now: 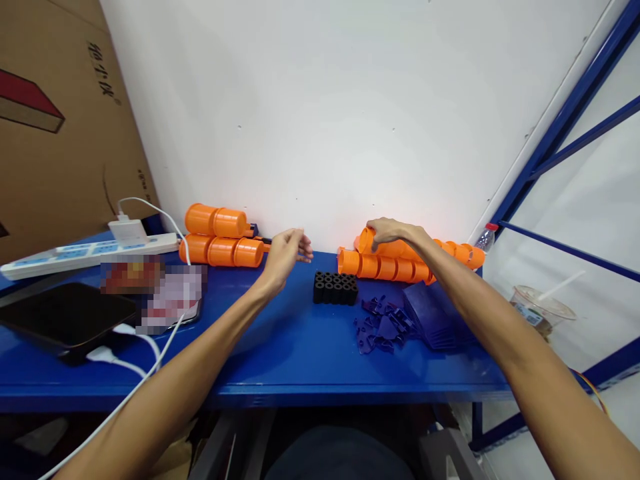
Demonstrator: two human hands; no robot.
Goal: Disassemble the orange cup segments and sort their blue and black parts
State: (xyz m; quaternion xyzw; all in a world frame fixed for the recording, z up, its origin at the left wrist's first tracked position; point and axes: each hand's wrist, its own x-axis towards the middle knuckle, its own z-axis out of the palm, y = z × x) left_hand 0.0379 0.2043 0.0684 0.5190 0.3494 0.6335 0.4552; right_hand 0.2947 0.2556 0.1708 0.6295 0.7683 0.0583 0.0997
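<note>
With thumb and fingers, my right hand point(389, 231) grips an orange plastic cup point(367, 241) at the left end of the upper row on the right. Below it runs a row of orange cups point(387, 268) lying on their sides. My left hand point(289, 252) hovers empty over the table, its fingers loosely curled and apart. To its left, more orange cups point(235, 252) lie stacked in two layers. A block of black cylinders point(335, 289) stands between and in front of my hands. Dark blue plastic pieces point(385, 327) lie loose to its right.
Flat blue panels point(433, 317) lie fanned at the right of the blue table point(280, 360). A power strip point(95, 253), a black box point(65, 317) and white cables fill the left side. A lidded drink cup point(540, 307) stands past the right edge, near a blue metal frame point(550, 147).
</note>
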